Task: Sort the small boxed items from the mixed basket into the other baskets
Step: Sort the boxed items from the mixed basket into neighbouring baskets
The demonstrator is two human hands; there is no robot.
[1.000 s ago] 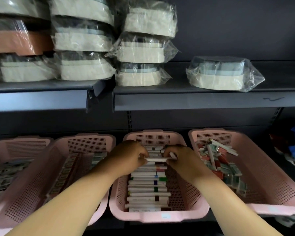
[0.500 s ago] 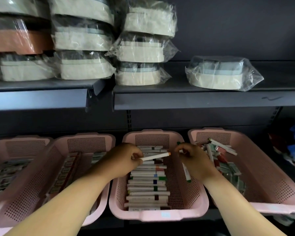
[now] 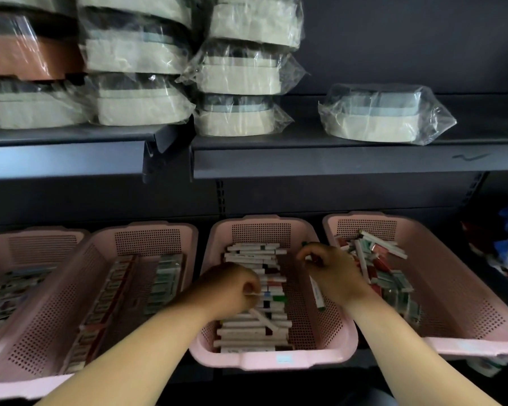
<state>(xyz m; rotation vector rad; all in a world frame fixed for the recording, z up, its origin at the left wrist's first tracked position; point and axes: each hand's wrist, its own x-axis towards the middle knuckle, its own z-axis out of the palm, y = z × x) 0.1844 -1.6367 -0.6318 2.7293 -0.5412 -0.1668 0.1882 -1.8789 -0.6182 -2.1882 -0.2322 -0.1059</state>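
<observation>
Left hand [image 3: 232,291]: fingers curled tight, thumb and forefinger pinched on a thin white edge [image 3: 252,293]. Too little of it shows to say what it belongs to. Just below this hand a slanted box [image 3: 264,320], white, lies askew on the row. Its long axis runs diagonally from under the hand toward the near right. Whether the hand is touching it cannot be told.

Right hand [image 3: 332,273]: fingers curled, gripping a slim box [image 3: 316,291]. The box projects from under the hand toward the viewer, long axis running far to near, with its green-tipped end nearest. It hangs over the bare right side of the middle basket [image 3: 276,360], beside the row and not touching it. A green tip also shows above the knuckles; whether it is the same box cannot be told.

The row of boxes [image 3: 252,253] fills the left part of the middle basket. Each box lies crosswise with its long axis left to right, and they are packed one behind another from the far wall to the near wall.

To the right, touching the middle basket, is the mixed basket [image 3: 481,344]. It holds a loose heap [image 3: 387,259] of boxes pointing every way.

To the left, two more pink baskets [image 3: 147,230] hold boxes in lengthwise rows.

On the shelf [image 3: 335,165] above are wrapped containers [image 3: 376,118].
</observation>
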